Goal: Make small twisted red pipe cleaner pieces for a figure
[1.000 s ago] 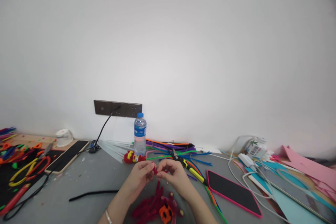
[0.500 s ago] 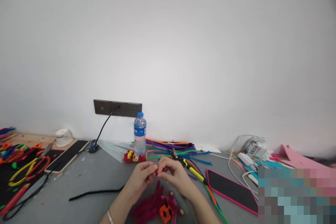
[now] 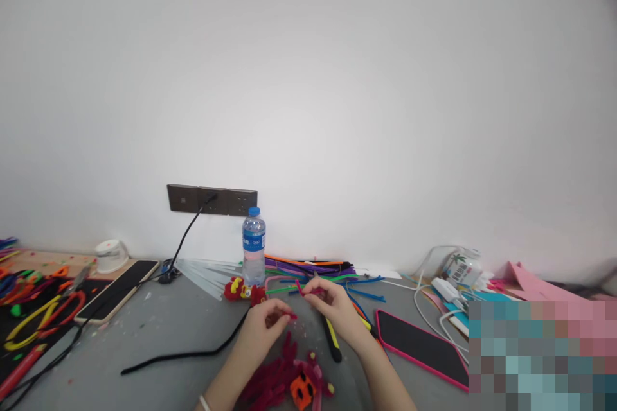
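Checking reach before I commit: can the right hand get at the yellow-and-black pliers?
Probably yes: one handle of the pliers lies uncovered near the right hand, though that hand pinches a magenta pipe cleaner.

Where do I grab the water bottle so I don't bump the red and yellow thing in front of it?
It's probably best gripped around the blue label, coming from the right. The bottle stands upright and round, and its label is above the red and yellow thing, which sticks out leftward at the base. The wall looks close behind.
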Demonstrator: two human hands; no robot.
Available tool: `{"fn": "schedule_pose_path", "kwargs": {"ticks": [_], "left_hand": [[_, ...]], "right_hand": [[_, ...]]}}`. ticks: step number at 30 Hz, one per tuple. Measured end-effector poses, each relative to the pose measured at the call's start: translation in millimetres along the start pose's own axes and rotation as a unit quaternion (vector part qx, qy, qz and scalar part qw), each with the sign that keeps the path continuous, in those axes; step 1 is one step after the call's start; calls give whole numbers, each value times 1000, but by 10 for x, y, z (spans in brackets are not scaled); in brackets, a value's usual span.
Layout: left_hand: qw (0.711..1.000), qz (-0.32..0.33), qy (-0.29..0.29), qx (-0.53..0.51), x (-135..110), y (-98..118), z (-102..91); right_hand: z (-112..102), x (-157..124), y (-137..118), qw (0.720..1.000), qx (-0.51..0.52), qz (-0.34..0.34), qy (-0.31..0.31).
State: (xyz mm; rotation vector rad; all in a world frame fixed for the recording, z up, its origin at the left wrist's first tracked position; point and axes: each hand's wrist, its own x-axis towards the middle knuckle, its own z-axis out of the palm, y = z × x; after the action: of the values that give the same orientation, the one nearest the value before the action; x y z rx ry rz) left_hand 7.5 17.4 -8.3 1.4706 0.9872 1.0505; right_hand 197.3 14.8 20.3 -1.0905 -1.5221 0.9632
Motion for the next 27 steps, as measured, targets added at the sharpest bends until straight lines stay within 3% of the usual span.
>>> {"fn": "schedule_pose_path", "kwargs": {"ticks": [7,14,23,27], "left_hand": [[999,23,-9,-21,-63,5,67],[996,1,-29,-88,-18,34,65],[988,-29,-13,-150,5,41,53],[989,-39,0,-146,-7,90,37]], "right_hand": [[11,3,52,1000,7,11,18],[127,-58,-97,998,-20,-26,-54],[153,-69,-119,997,-18,-10,-72],[154,-62,-92,996,37,-5,-77]]}}
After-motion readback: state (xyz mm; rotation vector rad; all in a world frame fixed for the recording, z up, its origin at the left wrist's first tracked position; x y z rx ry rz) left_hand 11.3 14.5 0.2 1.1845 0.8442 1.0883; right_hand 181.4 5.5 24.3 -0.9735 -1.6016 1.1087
